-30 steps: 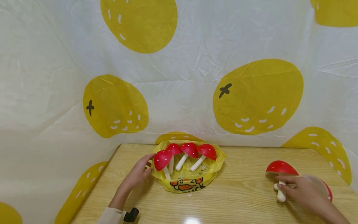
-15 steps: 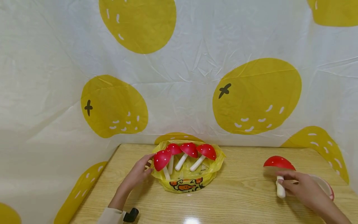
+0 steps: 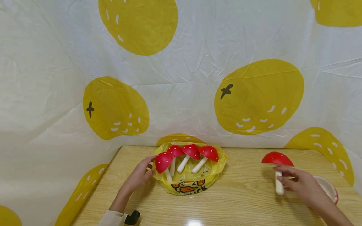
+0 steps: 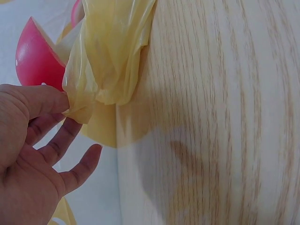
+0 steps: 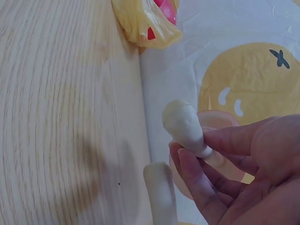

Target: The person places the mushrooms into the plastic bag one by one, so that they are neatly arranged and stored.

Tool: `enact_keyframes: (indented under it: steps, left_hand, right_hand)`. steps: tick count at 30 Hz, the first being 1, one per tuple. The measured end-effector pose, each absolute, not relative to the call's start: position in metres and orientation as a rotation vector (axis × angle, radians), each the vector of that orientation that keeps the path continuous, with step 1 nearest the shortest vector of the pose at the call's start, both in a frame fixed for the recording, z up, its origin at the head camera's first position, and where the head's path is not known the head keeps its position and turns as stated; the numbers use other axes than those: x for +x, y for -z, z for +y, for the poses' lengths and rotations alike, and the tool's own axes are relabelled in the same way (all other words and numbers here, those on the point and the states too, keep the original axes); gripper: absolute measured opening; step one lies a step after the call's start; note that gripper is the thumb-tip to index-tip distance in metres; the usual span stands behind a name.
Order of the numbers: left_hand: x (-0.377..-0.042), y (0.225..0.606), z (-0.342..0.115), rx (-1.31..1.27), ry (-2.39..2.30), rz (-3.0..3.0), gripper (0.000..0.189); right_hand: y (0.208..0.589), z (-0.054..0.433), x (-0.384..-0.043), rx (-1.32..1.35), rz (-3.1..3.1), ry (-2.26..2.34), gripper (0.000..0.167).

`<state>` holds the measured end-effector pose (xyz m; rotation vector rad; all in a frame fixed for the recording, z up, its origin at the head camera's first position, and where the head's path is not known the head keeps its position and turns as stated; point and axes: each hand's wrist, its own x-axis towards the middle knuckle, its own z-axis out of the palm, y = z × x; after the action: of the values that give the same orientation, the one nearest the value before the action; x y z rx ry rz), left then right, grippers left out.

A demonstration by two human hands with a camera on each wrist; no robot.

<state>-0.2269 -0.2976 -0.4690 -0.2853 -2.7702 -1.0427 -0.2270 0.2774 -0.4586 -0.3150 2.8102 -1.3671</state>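
My right hand (image 3: 304,185) pinches the white stem of a red-capped toy mushroom (image 3: 278,159) between thumb and fingers, cap up, over the right part of the table. In the right wrist view the stem's rounded end (image 5: 180,119) points toward the camera. On the left, my left hand (image 3: 141,174) pinches the edge of a yellow plastic bag (image 3: 195,188), thumb on one side and a finger behind, as the left wrist view (image 4: 77,101) shows. The open bag holds several toy mushrooms (image 3: 164,162) with white-dotted red caps, stems toward me.
Another toy mushroom (image 3: 329,190) lies on the wooden table (image 3: 240,201), partly behind my right hand; its stem (image 5: 161,194) shows in the right wrist view. A sheet (image 3: 181,103) with yellow fruit prints hangs behind the table and along its left side.
My right hand has lifted the toy mushroom up and slightly left, away from the mushroom lying on the table. The left hand and the bag have stayed in place.
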Motion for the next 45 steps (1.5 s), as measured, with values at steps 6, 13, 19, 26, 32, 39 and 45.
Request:
enact_keyframes:
  steps: [6,13,19,26,32,39,45]
  left_hand:
    - [-0.227,0.469,-0.298,-0.279,1.051,-2.775,0.063]
    - [-0.227,0.469,-0.298,-0.313,1.042,-2.769,0.063]
    - [-0.228,0.469,-0.298,-0.300,1.037,-2.771,0.064]
    - [-0.228,0.470,-0.299,-0.333,1.023,-2.765,0.064]
    - [-0.228,0.470,-0.301,-0.355,1.024,-2.767,0.063]
    - [-0.228,0.470,-0.301,-0.345,1.052,-2.764,0.062]
    - [-0.228,0.471,-0.301,-0.352,1.048,-2.759,0.062]
  right_hand:
    - [0.458,0.269,-0.227,-0.376,2.839,1.421,0.043]
    - [0.453,0.257,-0.230,-0.418,2.831,1.496,0.045]
    - [0.450,0.247,-0.234,-0.484,2.820,1.562,0.043]
    - [0.447,0.235,-0.236,-0.577,2.762,1.643,0.039]
    - [0.439,0.221,-0.236,-0.594,2.710,1.657,0.042]
    - [0.431,0.205,-0.238,-0.620,2.697,1.645,0.041]
    - [0.427,0.192,-0.239,-0.650,2.637,1.687,0.041]
